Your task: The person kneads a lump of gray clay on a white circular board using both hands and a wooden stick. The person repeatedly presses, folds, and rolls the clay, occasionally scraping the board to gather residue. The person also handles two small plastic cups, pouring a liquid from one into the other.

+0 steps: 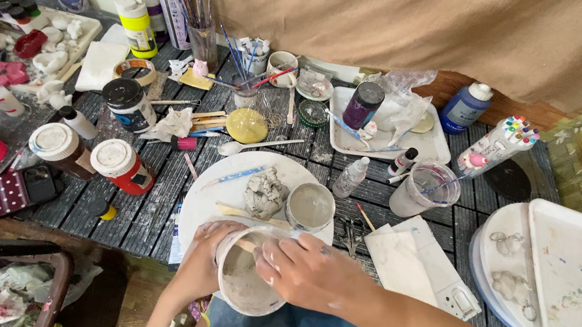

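Now, hands: both are at 6 o'clock of the view, low over the edge of the dark slatted table [154,206].
Cup: a white, clay-smeared plastic cup [242,282], tilted with its open mouth toward the camera, sits between the two hands at the near rim of the round white plate [203,197].
Left hand: the left hand [201,263] cups the cup's 9 o'clock side, fingers curled against the wall.
Right hand: the right hand [311,272] wraps the cup's 3 o'clock side, fingers bent over the rim and dusted with grey clay; whether the fingertips pinch anything inside, I cannot tell.
Stick: a thin wooden stick [246,246] crosses the cup's far rim, between the two hands.
Plate contents: a lump of grey clay [264,192] lies at the plate's centre; a small round tub of grey slip [309,206] stands just beside it at 3 o'clock.
Beyond, 12 o'clock: a yellow round lid [246,125] and a glass of brushes [204,40].
At 9 o'clock: a red paint bottle with a white cap [123,166].
At 3 o'clock: a white rectangular foam tray [577,284], paint-flecked, well apart from the hands.
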